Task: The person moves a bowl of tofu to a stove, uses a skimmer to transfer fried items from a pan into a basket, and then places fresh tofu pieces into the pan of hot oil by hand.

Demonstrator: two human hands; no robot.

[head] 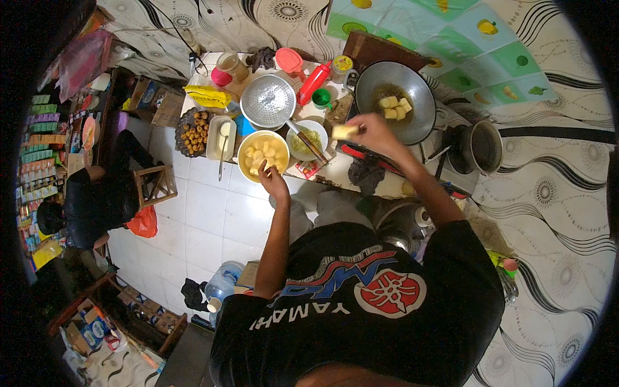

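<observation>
My right hand point(372, 135) grips a pale yellow block of food point(345, 132), probably tofu, just left of the wok's near side. In the dark metal wok point(420, 116), several similar pieces point(396, 107) lie in oil. My left hand point(273, 181) is over the near rim of a white bowl point(243, 169) of yellowish liquid with pale chunks point(265, 151); its fingers are apart, and nothing shows held in them. Between my hands stands a white bowl of shredded greens point(307, 141), with the brown handle point(312, 147) of a perforated metal strainer point(268, 100) lying across it.
Along the table are a tray of small browned balls point(193, 133), a white container with a spoon point(221, 130), a red squeeze bottle point(314, 83) and a green cup point(320, 98). A pot point(483, 147) stands right of the wok. Another person point(96, 203) sits at far left.
</observation>
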